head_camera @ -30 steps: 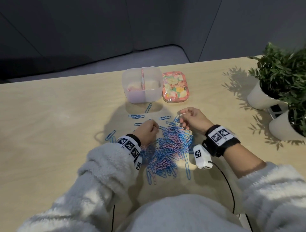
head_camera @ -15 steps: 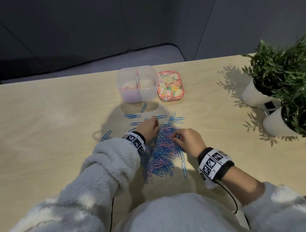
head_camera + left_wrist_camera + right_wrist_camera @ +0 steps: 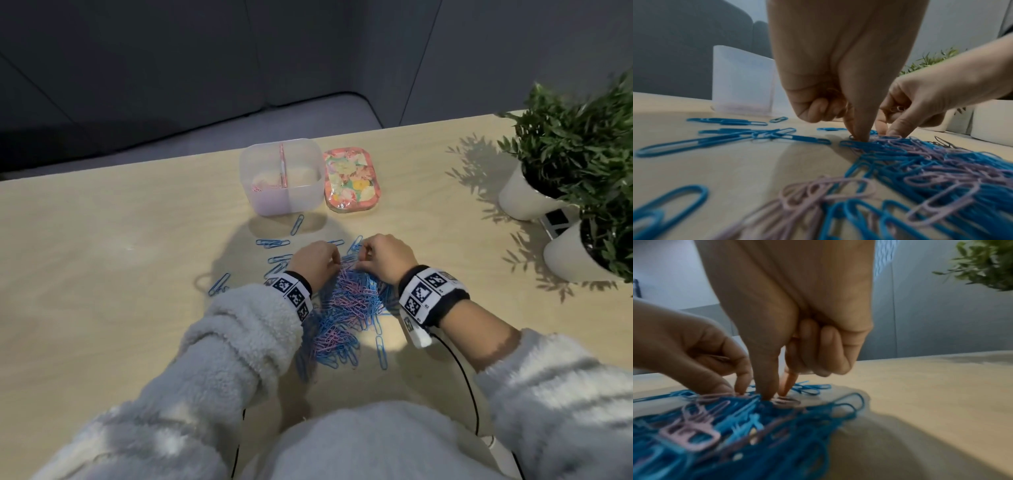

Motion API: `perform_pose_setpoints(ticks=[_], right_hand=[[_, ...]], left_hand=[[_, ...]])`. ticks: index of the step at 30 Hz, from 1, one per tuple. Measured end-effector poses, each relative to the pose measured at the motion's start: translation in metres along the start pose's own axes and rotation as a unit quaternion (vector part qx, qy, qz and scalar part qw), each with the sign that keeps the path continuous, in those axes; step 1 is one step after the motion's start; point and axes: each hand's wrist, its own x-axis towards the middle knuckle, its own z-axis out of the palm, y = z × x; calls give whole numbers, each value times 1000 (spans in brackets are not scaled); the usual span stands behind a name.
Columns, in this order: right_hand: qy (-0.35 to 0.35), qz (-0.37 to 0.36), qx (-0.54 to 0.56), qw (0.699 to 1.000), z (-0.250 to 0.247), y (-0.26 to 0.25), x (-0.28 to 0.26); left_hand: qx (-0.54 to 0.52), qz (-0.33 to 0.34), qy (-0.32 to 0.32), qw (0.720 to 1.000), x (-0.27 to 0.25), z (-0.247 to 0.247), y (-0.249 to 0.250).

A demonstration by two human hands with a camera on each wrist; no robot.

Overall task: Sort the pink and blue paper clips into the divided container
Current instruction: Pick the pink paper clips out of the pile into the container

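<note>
A heap of pink and blue paper clips [image 3: 346, 308] lies on the table in front of me. Both hands work at its far edge, almost touching. My left hand [image 3: 337, 262] pinches thumb and forefinger down into the heap [image 3: 920, 162], its other fingers curled on what look like pink clips. My right hand [image 3: 774, 395] sets thumb and forefinger on a pink clip [image 3: 786, 400], and its curled fingers hold a few pink clips [image 3: 896, 108]. The clear divided container [image 3: 281, 178] stands beyond, with some pink clips in its left half.
Loose blue clips [image 3: 274, 243] lie scattered between the heap and the container. A floral lid [image 3: 352, 181] lies right of the container. Two potted plants in white pots [image 3: 524, 195] stand at the table's right edge.
My right hand has come from the heap's right side to its far edge, close beside the left hand. The left hand has stayed at the heap's far left.
</note>
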Motion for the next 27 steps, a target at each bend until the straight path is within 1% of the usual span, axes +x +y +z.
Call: perform_pose_setpoints(ticks=[3,5,7,9,12,14,16,17,19,21,22,24,26,27], right_hand=[[-20,-17,-48,999,5,-3,1],[-43,-22,-48,998,8,-2,0],[-71,-28,-38,996,10,1,0],[-83,-34,-14,996,9,6,0],[-61,-20,67,996,6,16,0],[-38,-18,137,990,2,22,0],[-9,-11,168,986,-2,23,-2],[14,-5,163,987,-3,25,-3],[51,16,119,991,-4,26,-6],[53,31,80,995,-1,26,-8],[52,28,67,996,0,24,-9],[53,-5,33,998,4,22,-12],[52,-51,-26,997,6,18,-13],[52,-64,-49,995,5,17,-12]], left_hand=[[28,17,0,999,1,4,1],[31,18,8,999,0,6,-1],[28,14,31,999,-1,6,-6],[12,16,54,998,-2,5,-11],[-13,35,53,998,-4,4,-13],[-14,35,54,998,-3,4,-11],[-13,27,54,998,0,4,-6],[-14,24,47,998,2,4,-3],[-4,19,24,1000,6,5,2],[16,16,0,1000,8,5,6],[25,18,-9,999,10,6,7],[43,25,-21,999,13,6,8],[67,34,-37,996,15,7,9],[76,35,-42,996,15,8,9]])
